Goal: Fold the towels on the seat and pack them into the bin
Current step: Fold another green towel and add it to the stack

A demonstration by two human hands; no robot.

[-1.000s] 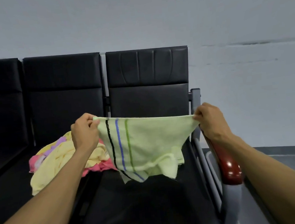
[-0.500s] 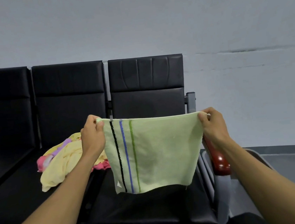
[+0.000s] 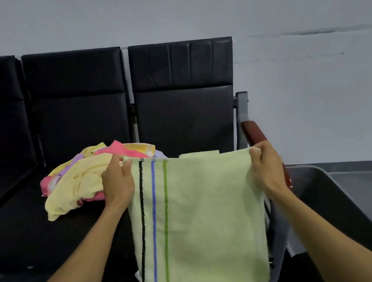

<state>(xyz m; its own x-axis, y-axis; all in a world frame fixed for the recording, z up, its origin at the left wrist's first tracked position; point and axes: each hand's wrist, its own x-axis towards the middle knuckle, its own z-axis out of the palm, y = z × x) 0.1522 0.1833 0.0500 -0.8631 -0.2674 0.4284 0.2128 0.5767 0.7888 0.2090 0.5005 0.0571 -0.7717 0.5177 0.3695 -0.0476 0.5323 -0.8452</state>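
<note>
the pale green towel (image 3: 201, 220) hung spread between both hands over the near part of the right-hand black seat (image 3: 114, 253), its top edge level and pulled flat, its lower part dropping out of view at the near edge. three thin stripes, black, blue and green, ran down it close to its left side. a second layer of the same green cloth peeked just above the top edge near the middle.

the left hand (image 3: 118, 183) pinched the towel's top left corner, thumb on the near face and fingers curled behind the cloth. the right hand (image 3: 268, 168) pinched the top right corner in the same way, thumb on the near side, fingers closed round the edge. both forearms reached in from the near corners.

to the left of the left hand, on the middle seat, lay a loose pile of towels (image 3: 78, 181) in yellow, pink and purple, crumpled and unfolded, touching or just behind the left hand's knuckles.

a reddish-brown armrest (image 3: 254, 133) on a grey metal post stood at the right end of the row, just beyond the right hand. further right, on the floor, sat a dark grey bin (image 3: 325, 194), only its left wall and rim in view; what lay inside could not be told. a grey wall (image 3: 314, 91) stood behind the seat backs.
</note>
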